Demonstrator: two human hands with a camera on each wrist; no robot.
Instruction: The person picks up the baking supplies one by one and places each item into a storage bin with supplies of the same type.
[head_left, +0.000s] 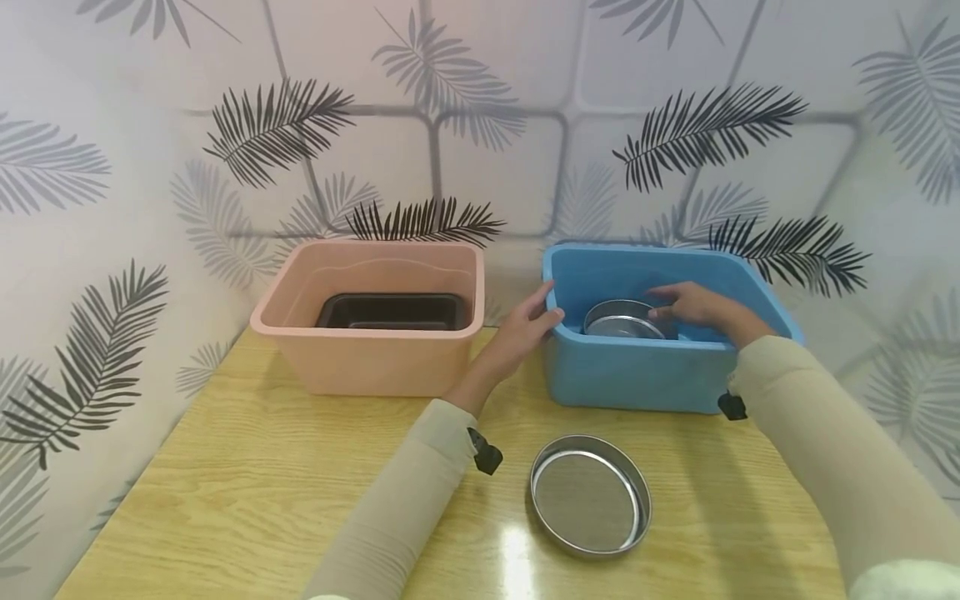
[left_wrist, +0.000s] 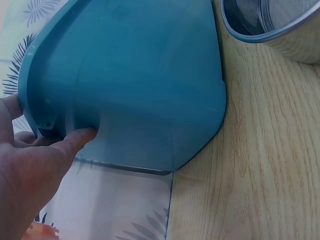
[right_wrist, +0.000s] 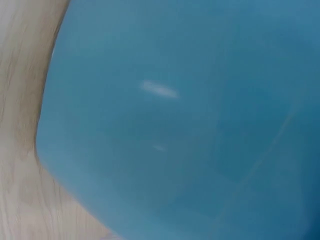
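Note:
My left hand grips the left rim of a blue plastic tub; in the left wrist view its thumb lies along the tub's outer wall. Inside the tub sits a round metal pan. My right hand reaches into the tub from the right, thumb and index finger spread apart right at the pan's rim. On the table in front of the tub is a second round metal pan. The right wrist view shows mostly the tub's outer wall, blurred, with the right hand out of frame.
A pink plastic tub stands to the left, with a black rectangular pan inside. Both tubs stand at the back of the wooden table, close to a leaf-patterned wall.

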